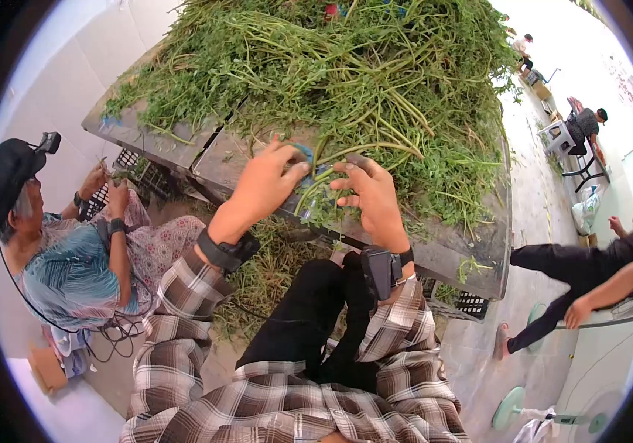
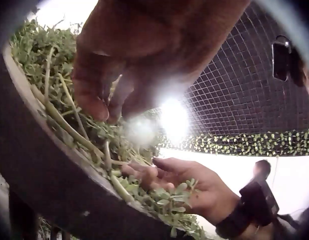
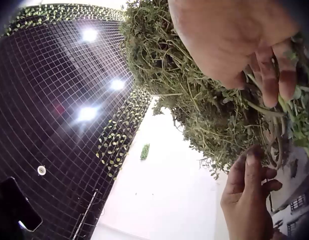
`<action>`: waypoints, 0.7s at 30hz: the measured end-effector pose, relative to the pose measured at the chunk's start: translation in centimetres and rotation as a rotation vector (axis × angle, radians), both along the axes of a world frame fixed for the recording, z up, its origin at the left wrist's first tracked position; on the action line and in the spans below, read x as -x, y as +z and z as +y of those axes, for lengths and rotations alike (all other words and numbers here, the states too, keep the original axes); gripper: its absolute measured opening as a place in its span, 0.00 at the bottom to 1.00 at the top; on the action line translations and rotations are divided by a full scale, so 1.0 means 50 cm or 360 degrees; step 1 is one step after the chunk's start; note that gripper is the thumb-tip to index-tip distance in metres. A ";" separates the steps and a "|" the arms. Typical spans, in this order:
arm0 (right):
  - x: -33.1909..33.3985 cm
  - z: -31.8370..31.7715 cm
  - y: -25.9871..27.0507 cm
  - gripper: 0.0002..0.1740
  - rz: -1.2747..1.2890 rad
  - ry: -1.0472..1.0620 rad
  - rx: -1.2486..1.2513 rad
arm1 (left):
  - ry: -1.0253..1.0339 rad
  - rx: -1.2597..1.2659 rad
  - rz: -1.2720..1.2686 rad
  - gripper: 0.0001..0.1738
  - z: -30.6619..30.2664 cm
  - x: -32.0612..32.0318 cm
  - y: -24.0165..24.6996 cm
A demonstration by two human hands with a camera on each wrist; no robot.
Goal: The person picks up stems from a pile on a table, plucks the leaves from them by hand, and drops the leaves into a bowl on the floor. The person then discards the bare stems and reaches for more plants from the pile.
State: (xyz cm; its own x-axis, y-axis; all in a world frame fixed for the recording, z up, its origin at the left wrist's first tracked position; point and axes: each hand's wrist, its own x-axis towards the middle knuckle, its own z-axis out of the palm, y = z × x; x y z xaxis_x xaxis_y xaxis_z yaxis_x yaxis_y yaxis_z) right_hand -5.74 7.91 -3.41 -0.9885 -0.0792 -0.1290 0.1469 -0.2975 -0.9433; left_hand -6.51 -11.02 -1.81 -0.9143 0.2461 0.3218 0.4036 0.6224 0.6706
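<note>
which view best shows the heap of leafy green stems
The head view: the broad heap of leafy green stems spreads across the grey tabletop, though the frame cuts its far end. The left wrist view shows only a part; the right wrist view, one side, partly behind the bare right hand.

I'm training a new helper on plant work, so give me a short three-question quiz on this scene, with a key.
1. True or false: the big green heap rests on the table.
2. On the plaid-sleeved person, which is nearer the person in the blue patterned top: left hand or right hand?
3. The heap is mainly: A) rope; B) leafy stems; C) paper.
Key: 1. True; 2. left hand; 3. B
</note>
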 end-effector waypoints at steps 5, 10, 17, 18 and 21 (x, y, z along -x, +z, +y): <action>0.003 0.003 -0.004 0.16 0.0021 0.0043 -0.0070 | 0.0024 0.0124 0.0000 0.14 0.028 0.034 -0.033; 0.006 -0.006 -0.011 0.15 0.0071 0.0172 -0.0233 | 0.0018 0.0067 0.0007 0.15 0.038 0.048 -0.037; 0.008 -0.011 -0.011 0.16 0.0130 0.0131 -0.0285 | -0.0086 -0.0666 -0.0611 0.09 0.050 0.027 -0.002; 0.009 -0.012 -0.009 0.15 0.0138 0.0092 -0.0311 | -0.0142 -0.0874 -0.0640 0.08 0.050 0.024 -0.005; 0.013 -0.018 -0.008 0.12 0.0178 0.0012 -0.0371 | -0.0213 -0.1155 -0.0711 0.07 0.053 0.006 -0.005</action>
State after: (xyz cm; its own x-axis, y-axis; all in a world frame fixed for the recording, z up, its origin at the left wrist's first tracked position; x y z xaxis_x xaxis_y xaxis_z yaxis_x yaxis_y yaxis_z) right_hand -6.41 7.01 -3.81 -0.9971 -0.0674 -0.0344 0.0391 -0.0692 -0.9968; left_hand -6.83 -8.37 -2.07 -0.9706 0.2337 0.0584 0.0466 -0.0554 0.9974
